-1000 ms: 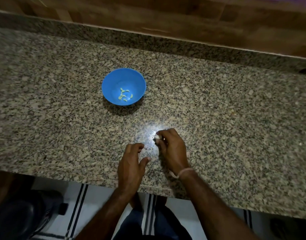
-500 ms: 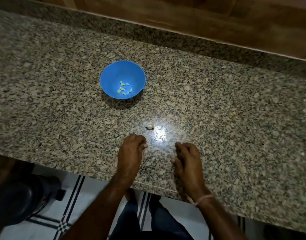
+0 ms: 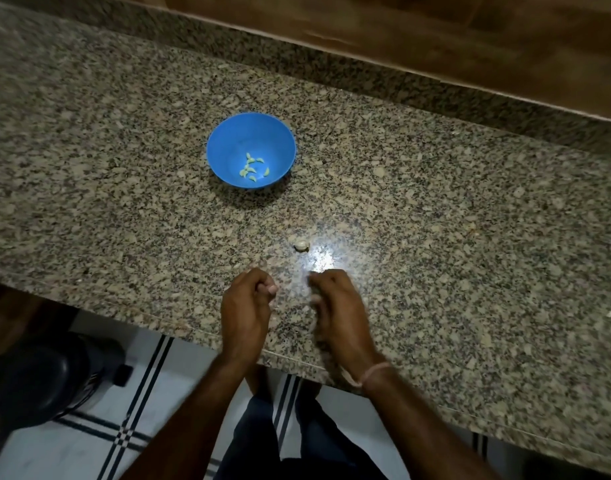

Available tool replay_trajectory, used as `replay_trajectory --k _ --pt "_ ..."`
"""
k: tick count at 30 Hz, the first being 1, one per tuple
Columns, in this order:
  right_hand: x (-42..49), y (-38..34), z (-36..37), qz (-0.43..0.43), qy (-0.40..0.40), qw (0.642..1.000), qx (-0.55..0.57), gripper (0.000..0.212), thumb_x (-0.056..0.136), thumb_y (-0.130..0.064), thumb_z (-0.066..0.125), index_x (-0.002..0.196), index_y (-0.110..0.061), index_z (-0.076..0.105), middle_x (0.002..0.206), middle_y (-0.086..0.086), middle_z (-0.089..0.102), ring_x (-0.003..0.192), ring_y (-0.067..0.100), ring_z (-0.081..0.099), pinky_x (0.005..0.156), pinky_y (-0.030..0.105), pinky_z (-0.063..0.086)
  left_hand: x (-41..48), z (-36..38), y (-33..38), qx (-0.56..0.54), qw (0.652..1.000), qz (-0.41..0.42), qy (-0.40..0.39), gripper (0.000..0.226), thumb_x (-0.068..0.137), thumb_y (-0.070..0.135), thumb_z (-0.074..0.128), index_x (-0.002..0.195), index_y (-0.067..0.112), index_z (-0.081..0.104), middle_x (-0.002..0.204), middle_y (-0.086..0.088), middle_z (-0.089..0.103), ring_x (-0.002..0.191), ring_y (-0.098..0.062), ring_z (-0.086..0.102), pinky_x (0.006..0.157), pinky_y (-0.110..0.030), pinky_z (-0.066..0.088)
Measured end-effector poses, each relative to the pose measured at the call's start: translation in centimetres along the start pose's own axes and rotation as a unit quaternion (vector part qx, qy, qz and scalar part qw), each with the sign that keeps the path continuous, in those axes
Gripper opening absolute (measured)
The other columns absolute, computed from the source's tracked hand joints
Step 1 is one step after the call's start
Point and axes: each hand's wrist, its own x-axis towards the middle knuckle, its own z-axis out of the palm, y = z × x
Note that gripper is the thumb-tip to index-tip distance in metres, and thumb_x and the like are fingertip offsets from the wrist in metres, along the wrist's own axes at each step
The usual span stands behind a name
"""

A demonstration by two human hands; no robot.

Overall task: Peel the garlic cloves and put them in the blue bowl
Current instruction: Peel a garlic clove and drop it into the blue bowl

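Observation:
The blue bowl (image 3: 228,140) stands on the granite counter ahead of me, with several peeled garlic cloves (image 3: 253,168) in its bottom. A small pale unpeeled garlic piece (image 3: 301,244) lies alone on the counter beside a bright glare spot. My left hand (image 3: 247,306) is near the counter's front edge with its fingers curled. Its thumb pinches a small pale bit, apparently a garlic clove (image 3: 268,289), against the forefinger. Just to its right, my right hand (image 3: 337,303) is blurred; its fingers are loosely curled and I see nothing in them.
The granite counter (image 3: 435,220) has a raised granite strip and a wooden wall along its back. Its front edge runs under my wrists. Below are a tiled floor with dark stripes and a dark round object (image 3: 37,379) at the lower left.
My right hand let go of the garlic piece on the counter and drew back, then came in toward my left hand. My left hand's fingers curled shut.

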Motion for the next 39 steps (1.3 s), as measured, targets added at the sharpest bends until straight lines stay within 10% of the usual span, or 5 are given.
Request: replay_trajectory --k 5,11,18,21,39 --pt "-2.7 3.1 -0.2 0.096 -0.030 0.992 -0.071 0.053 0.095 0.000 0.068 0.144 -0.014 0.056 0.124 -0.007 0.045 0.114 0.013 0.046 0.097 0.015 0.045 -1.3 -0.5 -0.6 -0.019 0.998 -0.056 0.024 0.022 0.097 0.002 0.061 0.082 0.018 0.064 0.082 0.006 0.066 0.075 -0.004 0.062 0.060 -0.007 0.043" --pt "-0.4 -0.6 2.9 -0.003 -0.010 0.998 -0.066 0.014 0.100 -0.026 0.064 0.087 -0.029 0.064 0.089 -0.004 0.054 0.082 0.016 0.053 0.079 0.042 0.046 -1.6 0.1 -1.0 0.004 0.999 -0.042 0.022 0.025 0.095 0.002 0.061 0.080 0.022 0.062 0.079 0.010 0.064 0.075 -0.013 0.061 0.062 -0.029 0.048" --pt "-1.9 2.1 1.0 -0.024 0.011 0.997 -0.070 0.009 0.101 -0.024 0.067 0.102 -0.031 0.062 0.099 -0.001 0.050 0.088 0.015 0.050 0.081 0.039 0.046 -1.9 -0.1 -1.5 -0.017 0.998 -0.045 0.030 0.021 0.094 0.006 0.064 0.080 0.022 0.063 0.081 0.007 0.065 0.077 -0.014 0.063 0.061 -0.027 0.048" --pt "-2.2 2.2 2.3 0.012 -0.032 0.999 -0.003 0.045 0.090 0.001 0.072 0.127 -0.020 0.060 0.119 0.001 0.055 0.105 0.022 0.056 0.090 0.040 0.051 -2.1 0.0 -1.8 -0.021 0.998 -0.053 0.033 0.020 0.093 0.007 0.066 0.081 0.023 0.063 0.080 0.007 0.065 0.077 -0.016 0.063 0.064 -0.033 0.051" --pt "1.5 -3.0 5.8 -0.104 -0.077 0.987 -0.100 0.015 0.088 -0.007 0.053 0.085 -0.021 0.055 0.084 -0.004 0.053 0.080 0.013 0.034 0.067 0.030 0.021 -2.7 -2.6 -2.2 -0.039 0.990 -0.108 0.079 0.017 0.094 0.007 0.066 0.084 0.021 0.067 0.080 0.008 0.070 0.076 -0.012 0.067 0.065 -0.028 0.054"
